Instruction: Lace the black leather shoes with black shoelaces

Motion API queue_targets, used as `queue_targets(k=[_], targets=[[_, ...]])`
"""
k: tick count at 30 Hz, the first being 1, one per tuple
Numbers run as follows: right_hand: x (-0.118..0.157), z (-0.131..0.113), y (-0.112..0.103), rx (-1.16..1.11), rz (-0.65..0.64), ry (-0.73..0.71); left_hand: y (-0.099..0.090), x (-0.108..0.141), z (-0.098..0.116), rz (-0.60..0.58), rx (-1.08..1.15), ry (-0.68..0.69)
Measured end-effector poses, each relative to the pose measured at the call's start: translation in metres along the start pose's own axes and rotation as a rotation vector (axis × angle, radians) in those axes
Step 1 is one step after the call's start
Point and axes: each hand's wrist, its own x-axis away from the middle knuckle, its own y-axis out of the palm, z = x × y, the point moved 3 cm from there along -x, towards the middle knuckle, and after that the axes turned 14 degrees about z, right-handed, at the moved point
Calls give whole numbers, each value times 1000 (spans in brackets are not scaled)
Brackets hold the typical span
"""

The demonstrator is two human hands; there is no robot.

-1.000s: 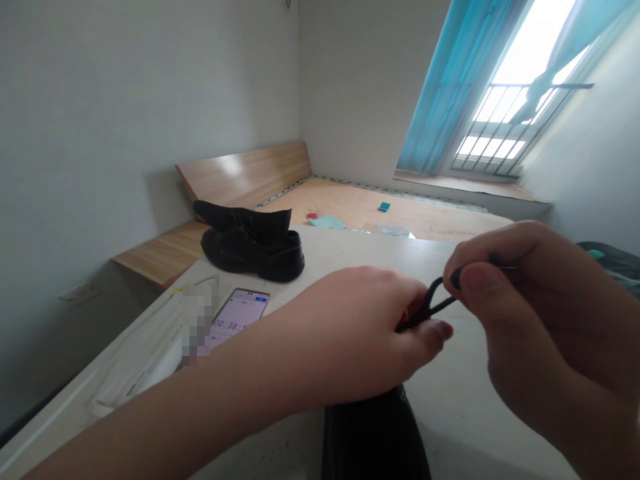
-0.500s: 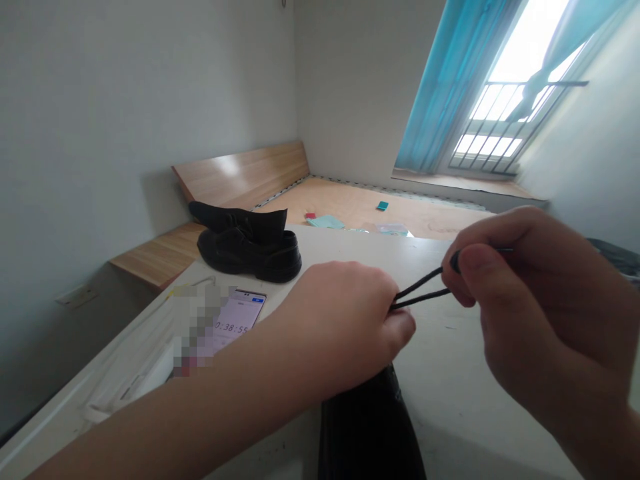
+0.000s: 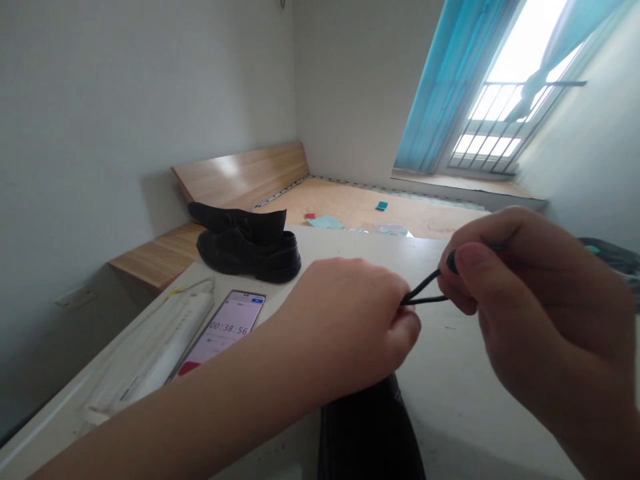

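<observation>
I'm holding a black shoelace point(image 3: 425, 291) in a narrow loop above the white desk point(image 3: 445, 400), pinched by my closed left hand point(image 3: 350, 320) and right hand point(image 3: 530, 307), which keep it stretched. A black leather shoe point(image 3: 249, 247) sits at the desk's far edge, a phone point(image 3: 226, 327) near its left edge.

Home bedroom: wooden bed platform point(image 3: 240, 177), teal curtain point(image 3: 450, 87), barred window point(image 3: 485, 133)

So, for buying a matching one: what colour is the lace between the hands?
The lace is black, clearest in the head view.
</observation>
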Motion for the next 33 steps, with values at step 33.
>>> queue_targets(k=[33], targets=[[1, 0, 1, -11, -5, 25, -3, 2, 4, -96, 288, -95]])
